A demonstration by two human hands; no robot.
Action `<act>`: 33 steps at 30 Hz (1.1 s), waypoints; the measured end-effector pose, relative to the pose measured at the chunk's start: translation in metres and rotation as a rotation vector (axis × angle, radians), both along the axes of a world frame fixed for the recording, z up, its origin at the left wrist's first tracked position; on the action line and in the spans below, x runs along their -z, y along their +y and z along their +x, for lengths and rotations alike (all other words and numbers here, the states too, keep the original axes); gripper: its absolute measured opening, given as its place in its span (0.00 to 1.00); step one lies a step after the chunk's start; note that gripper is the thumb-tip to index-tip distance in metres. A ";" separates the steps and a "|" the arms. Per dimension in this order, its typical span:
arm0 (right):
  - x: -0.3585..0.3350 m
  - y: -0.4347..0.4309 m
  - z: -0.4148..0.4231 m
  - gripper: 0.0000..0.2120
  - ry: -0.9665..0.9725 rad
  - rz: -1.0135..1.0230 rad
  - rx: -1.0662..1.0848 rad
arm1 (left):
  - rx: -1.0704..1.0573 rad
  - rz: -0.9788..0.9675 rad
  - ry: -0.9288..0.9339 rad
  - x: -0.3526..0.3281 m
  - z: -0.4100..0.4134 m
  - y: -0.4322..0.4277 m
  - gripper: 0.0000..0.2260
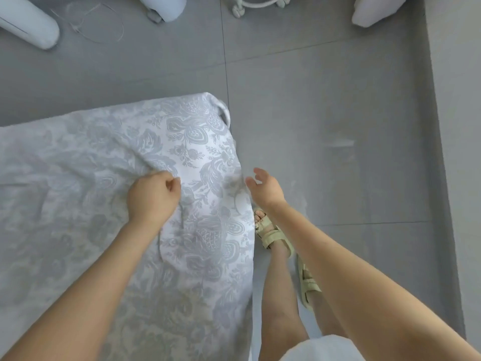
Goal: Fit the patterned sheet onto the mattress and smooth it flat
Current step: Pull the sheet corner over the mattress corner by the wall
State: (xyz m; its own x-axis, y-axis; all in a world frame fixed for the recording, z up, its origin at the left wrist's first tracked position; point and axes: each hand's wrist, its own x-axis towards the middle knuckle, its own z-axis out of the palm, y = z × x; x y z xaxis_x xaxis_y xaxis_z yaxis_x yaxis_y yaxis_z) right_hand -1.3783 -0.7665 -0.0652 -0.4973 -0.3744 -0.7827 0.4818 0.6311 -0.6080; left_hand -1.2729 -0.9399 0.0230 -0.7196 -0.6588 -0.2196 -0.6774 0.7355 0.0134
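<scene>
pale sandals (270, 233) stand on the grey floor (338, 126) beside the patterned sheet (78, 178), spread low with creases. the left hand (153, 196) clenches a fold of it; the right hand (265, 186) hovers loose-fingered at its edge, holding nothing.

grey tiled floor (325, 113) bears the mattress, hidden beneath the patterned sheet (182, 142), which lies creased. also on floor: thin looped cable (96, 24), white castor base (256, 3), sandalled feet (270, 230) beside the sheet's edge.
</scene>
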 end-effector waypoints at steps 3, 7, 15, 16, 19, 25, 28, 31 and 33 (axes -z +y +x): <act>0.005 -0.035 -0.031 0.30 -0.156 -0.040 0.090 | 0.046 -0.029 0.160 0.004 -0.046 -0.046 0.06; 0.006 -0.076 -0.053 0.11 -0.163 -0.051 0.124 | 0.114 -0.019 0.132 0.024 -0.102 -0.104 0.14; -0.025 -0.079 -0.008 0.12 0.721 -0.067 -0.303 | 0.081 0.241 -0.365 0.049 -0.171 -0.141 0.21; -0.027 -0.082 -0.025 0.17 0.479 -0.030 -0.183 | 0.048 0.316 -0.426 0.056 -0.173 -0.146 0.22; -0.007 -0.103 -0.083 0.22 -0.028 0.044 0.267 | -0.089 0.530 -0.477 0.069 -0.180 -0.163 0.19; 0.002 -0.144 -0.140 0.11 -0.246 0.105 0.232 | 0.028 0.286 -0.335 0.056 -0.198 -0.153 0.10; -0.035 -0.136 -0.156 0.08 0.477 0.117 0.266 | 0.001 0.250 0.011 0.022 -0.204 -0.153 0.11; -0.078 -0.137 -0.156 0.03 1.100 -0.062 0.184 | 0.189 0.241 0.288 -0.014 -0.210 -0.166 0.11; -0.070 -0.144 -0.145 0.10 1.120 -0.006 -0.119 | 0.137 0.351 0.143 -0.007 -0.209 -0.182 0.10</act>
State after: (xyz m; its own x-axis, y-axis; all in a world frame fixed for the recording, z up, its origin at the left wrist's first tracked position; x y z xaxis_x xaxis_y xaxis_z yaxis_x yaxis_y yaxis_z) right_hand -1.5236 -0.9108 0.0047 -0.8795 -0.4684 0.0843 -0.4002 0.6320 -0.6637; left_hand -1.4818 -1.1218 0.0300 -0.8353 -0.4572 -0.3055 -0.5463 0.7529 0.3669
